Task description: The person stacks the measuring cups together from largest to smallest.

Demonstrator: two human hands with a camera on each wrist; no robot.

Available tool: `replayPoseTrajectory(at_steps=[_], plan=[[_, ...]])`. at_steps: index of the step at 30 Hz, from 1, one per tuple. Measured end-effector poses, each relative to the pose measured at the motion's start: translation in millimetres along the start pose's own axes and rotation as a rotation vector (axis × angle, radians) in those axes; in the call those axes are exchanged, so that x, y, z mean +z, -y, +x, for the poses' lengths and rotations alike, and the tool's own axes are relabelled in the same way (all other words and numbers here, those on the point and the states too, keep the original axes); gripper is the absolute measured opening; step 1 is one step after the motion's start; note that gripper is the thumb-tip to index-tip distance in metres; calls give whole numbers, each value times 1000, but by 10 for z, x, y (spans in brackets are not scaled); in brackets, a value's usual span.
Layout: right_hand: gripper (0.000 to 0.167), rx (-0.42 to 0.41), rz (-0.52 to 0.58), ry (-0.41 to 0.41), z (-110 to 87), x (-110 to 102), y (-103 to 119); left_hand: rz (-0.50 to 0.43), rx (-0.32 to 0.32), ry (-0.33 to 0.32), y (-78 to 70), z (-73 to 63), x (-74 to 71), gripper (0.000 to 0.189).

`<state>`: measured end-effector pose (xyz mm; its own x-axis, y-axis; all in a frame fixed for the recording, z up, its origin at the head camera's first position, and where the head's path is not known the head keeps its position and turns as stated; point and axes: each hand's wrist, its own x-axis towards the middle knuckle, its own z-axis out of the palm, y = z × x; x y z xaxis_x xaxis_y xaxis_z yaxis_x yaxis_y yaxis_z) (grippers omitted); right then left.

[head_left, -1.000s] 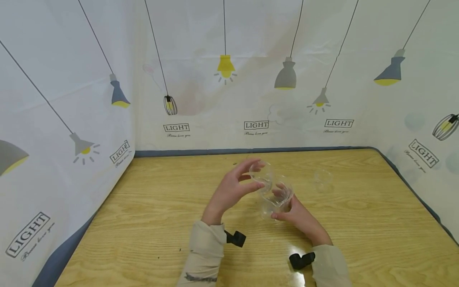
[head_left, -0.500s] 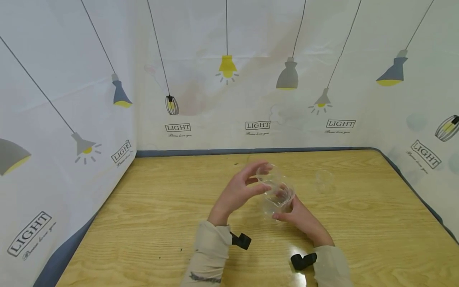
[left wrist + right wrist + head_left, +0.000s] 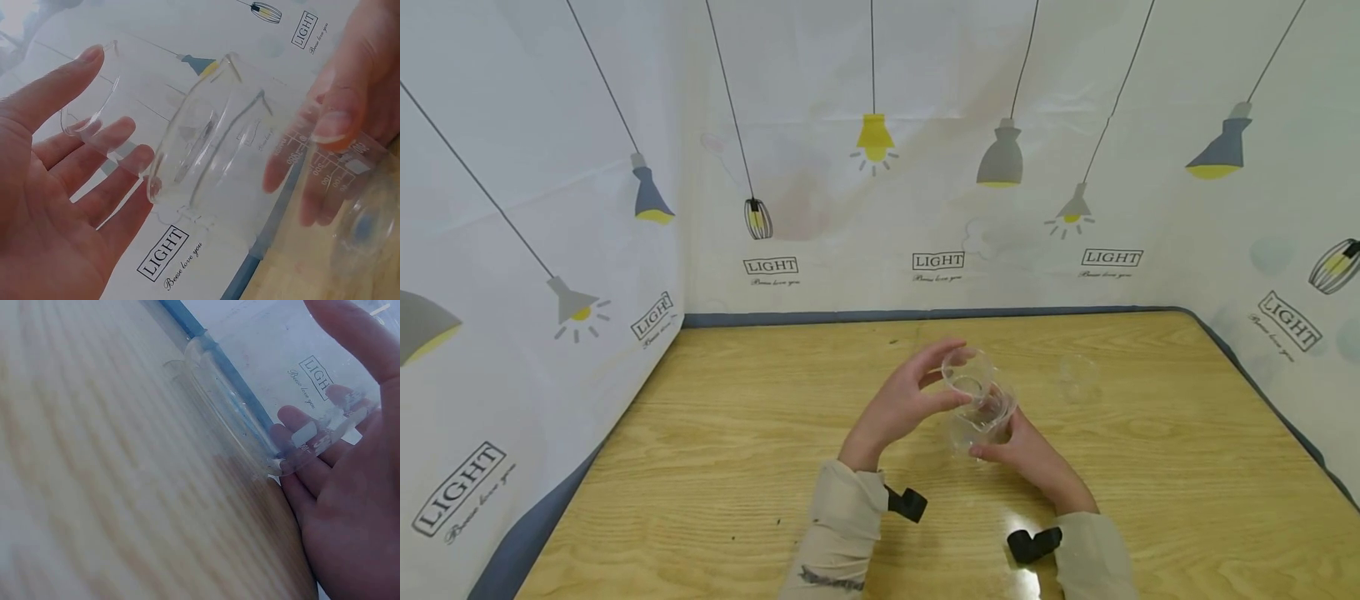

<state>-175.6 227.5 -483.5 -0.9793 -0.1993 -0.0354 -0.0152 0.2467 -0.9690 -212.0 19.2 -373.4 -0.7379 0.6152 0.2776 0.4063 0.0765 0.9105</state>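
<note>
My left hand (image 3: 897,404) holds a small clear beaker (image 3: 967,377) between thumb and fingers. Its lower end sits at the mouth of a larger clear glass beaker (image 3: 972,437), overlapping the rim; how deep it goes is hard to tell through the glass. My right hand (image 3: 1036,457) grips this larger beaker, which tilts with its mouth toward the left hand. White graduation marks (image 3: 340,165) show on its side in the left wrist view. Two spouted rims appear there, one inside the other, so another beaker (image 3: 234,150) seems nested within. The beaker's base (image 3: 234,412) is just above the wood in the right wrist view.
Another small clear beaker (image 3: 1077,379) stands on the wooden table (image 3: 722,433), to the right and behind the hands. White cloth walls (image 3: 820,167) printed with lamps enclose the table at the back and sides. Black camera mounts (image 3: 907,504) stick out from the wrists.
My left hand has moved right with the small beaker, from beside the larger beaker's rim to its mouth. My right hand has stayed almost still.
</note>
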Motion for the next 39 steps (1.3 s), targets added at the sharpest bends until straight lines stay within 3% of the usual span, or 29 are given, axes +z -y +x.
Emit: replayPoseTrajectory(at_steps=[4,8,19,28,35,39], plan=[[92,15,1,-5,-11,5,9,66,-21,5,167,29,13,55],[93,27,-8,-10,-20,0,17,89,-13,30,210,33,17,53],[91,36,0,-5,-39,-1,87,83,-17,69,-65,-25,-1,52],[89,7,23,9,-10,-6,1,96,19,44,337,59,35,58],[90,10,-9,-1,0,0,-17,218,-15,15,376,47,38,59],[89,3,-5,1,0,-3,-18,187,-20,29,404,54,46,59]])
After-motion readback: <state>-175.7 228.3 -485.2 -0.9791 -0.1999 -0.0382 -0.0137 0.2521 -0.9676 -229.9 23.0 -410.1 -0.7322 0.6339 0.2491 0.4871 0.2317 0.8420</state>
